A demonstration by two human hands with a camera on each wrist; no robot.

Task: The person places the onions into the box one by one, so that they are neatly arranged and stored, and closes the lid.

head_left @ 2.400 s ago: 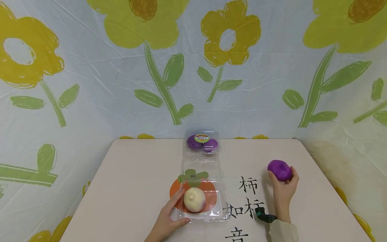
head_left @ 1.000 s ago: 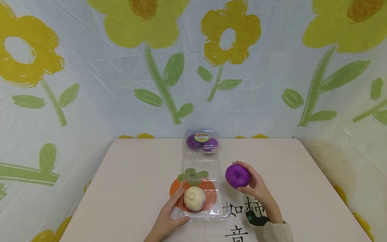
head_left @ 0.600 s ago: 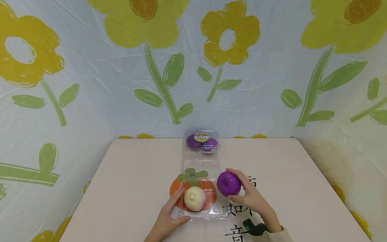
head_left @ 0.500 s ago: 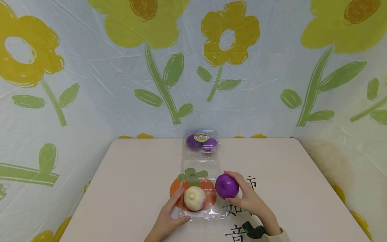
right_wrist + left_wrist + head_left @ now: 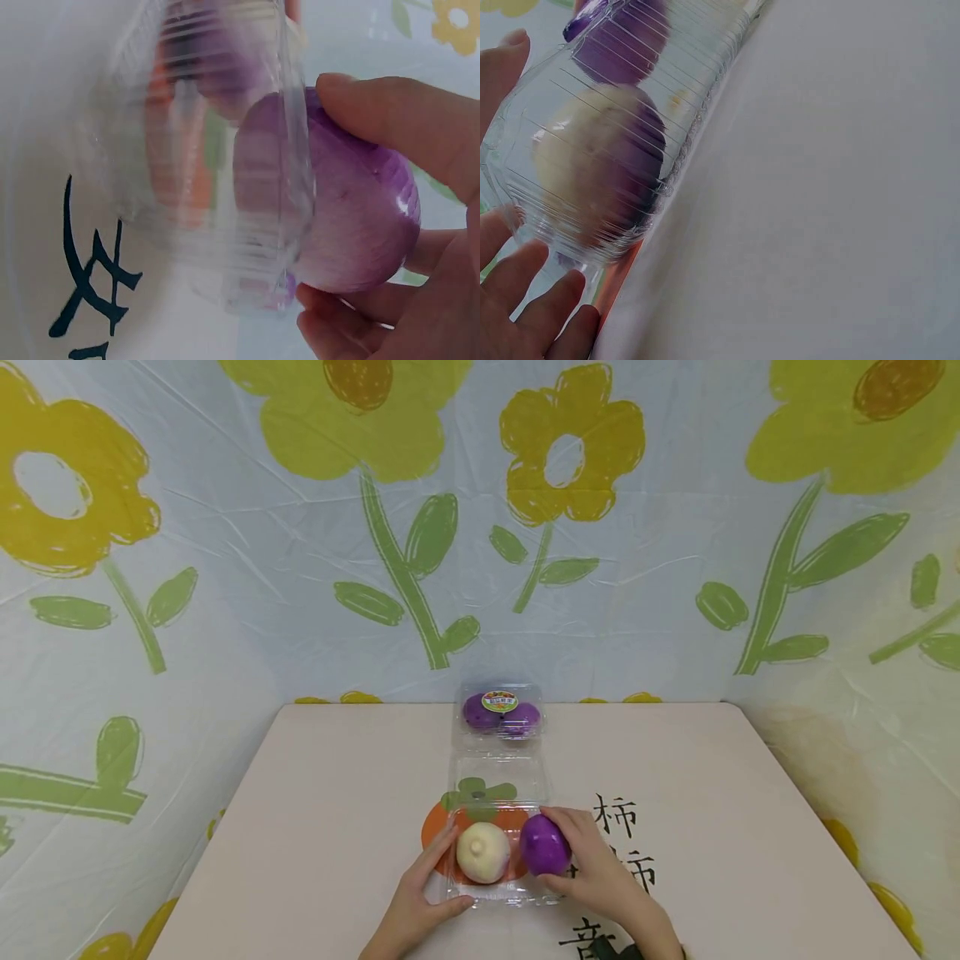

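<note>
In the head view, a clear plastic box lies with its lid folded back behind it. A cream-and-purple turnip sits in the box's left side. My left hand touches the front left corner, thumb along the front edge and fingers spread along the left wall. In the left wrist view, those fingers rest on the plastic. My right hand grips a purple turnip at the box's right side. Seen from the right wrist, its lower part shows through the clear wall.
Behind the lid, a second clear box with a round label holds purple produce. The pale table bears an orange persimmon print and black characters. A flower-printed cloth hangs around the table's back and sides.
My right hand has carried the purple turnip from the right of the table leftward and toward me, into the box's right side. My left hand and the first turnip stay put.
</note>
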